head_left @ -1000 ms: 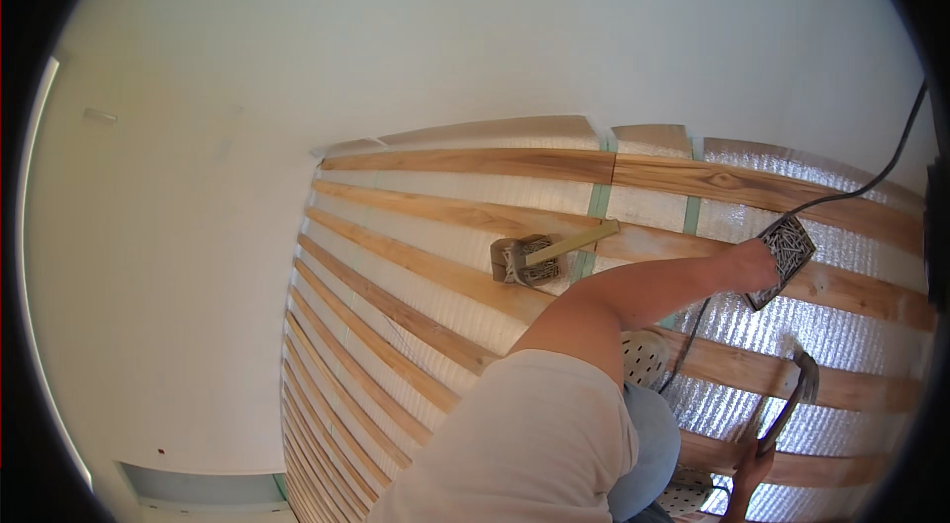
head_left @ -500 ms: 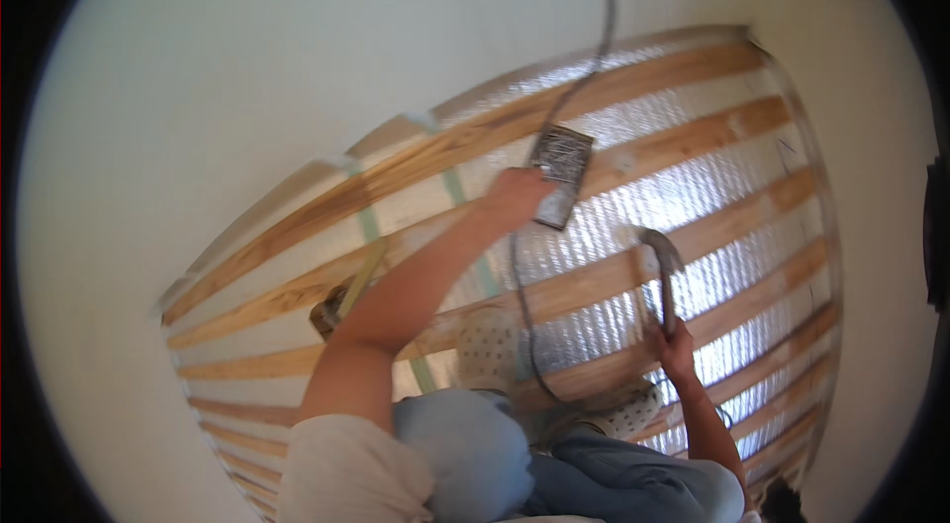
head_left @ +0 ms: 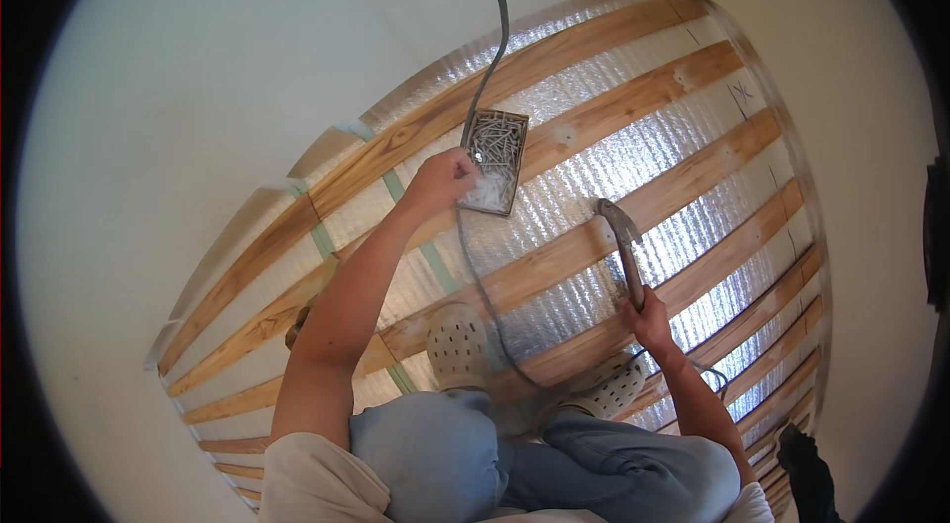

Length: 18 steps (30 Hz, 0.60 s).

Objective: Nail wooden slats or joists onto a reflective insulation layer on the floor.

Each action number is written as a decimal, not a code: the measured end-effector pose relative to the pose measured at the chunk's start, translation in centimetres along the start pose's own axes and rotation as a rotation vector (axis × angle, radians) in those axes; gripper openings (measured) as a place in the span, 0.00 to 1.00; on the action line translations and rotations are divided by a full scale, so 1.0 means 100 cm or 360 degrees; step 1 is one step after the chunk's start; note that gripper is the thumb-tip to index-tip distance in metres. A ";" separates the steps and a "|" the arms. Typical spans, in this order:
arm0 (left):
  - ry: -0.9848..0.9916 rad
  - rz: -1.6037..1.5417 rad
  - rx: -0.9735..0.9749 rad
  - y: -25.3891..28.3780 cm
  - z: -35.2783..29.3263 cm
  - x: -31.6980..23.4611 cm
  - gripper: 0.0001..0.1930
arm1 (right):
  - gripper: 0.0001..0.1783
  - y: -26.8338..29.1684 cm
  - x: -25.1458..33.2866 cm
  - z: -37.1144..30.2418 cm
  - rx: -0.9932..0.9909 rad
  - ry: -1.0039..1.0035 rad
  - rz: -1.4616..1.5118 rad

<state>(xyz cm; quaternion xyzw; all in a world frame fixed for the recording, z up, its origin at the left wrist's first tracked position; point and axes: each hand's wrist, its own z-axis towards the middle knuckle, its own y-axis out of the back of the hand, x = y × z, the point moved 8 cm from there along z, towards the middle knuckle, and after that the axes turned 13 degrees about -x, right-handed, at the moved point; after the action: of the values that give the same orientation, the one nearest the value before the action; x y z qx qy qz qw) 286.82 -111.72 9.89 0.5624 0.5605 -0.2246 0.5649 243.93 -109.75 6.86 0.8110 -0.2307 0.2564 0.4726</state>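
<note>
My left hand [head_left: 442,184] is at the left edge of a shallow open box [head_left: 509,190] of loose nails [head_left: 498,144]. Its fingers are curled together; whatever may be between them is too small to make out. White plastic film fills the near end of the box. In my right hand [head_left: 649,319] I grip a claw hammer [head_left: 622,241] by its handle. The curved metal head points away from me, over a wooden batten [head_left: 584,251] and silver foil sheeting [head_left: 633,180].
More wooden battens run across the foil floor between pale walls [head_left: 198,107]. A dark cable [head_left: 502,18] passes beside the box and down by my perforated clogs [head_left: 456,345]. Green tape strips [head_left: 435,266] cross the foil. Some black thing [head_left: 807,469] lies at lower right.
My left hand has drawn back from over the box to its left edge, showing more of the nails. The hammer stays in my right hand. The whole view has shifted somewhat.
</note>
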 end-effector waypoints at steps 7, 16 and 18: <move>-0.0037 0.0359 -0.0035 -0.008 0.006 0.008 0.07 | 0.20 -0.008 -0.015 0.005 -0.0002 0.0070 -0.0002; -0.0579 0.0621 -0.0029 -0.018 0.001 -0.017 0.05 | 0.20 -0.007 -0.005 0.003 0.0078 -0.0047 -0.0013; -0.0649 0.0648 0.0039 -0.023 0.001 -0.021 0.05 | 0.20 -0.005 -0.008 0.003 0.0060 -0.0042 -0.0021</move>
<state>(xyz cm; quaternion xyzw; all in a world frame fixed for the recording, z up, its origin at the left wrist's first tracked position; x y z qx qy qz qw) 284.28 -113.17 10.87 0.6132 0.3082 -0.2219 0.6927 243.69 -109.66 5.93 0.8247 -0.2268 0.2467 0.4557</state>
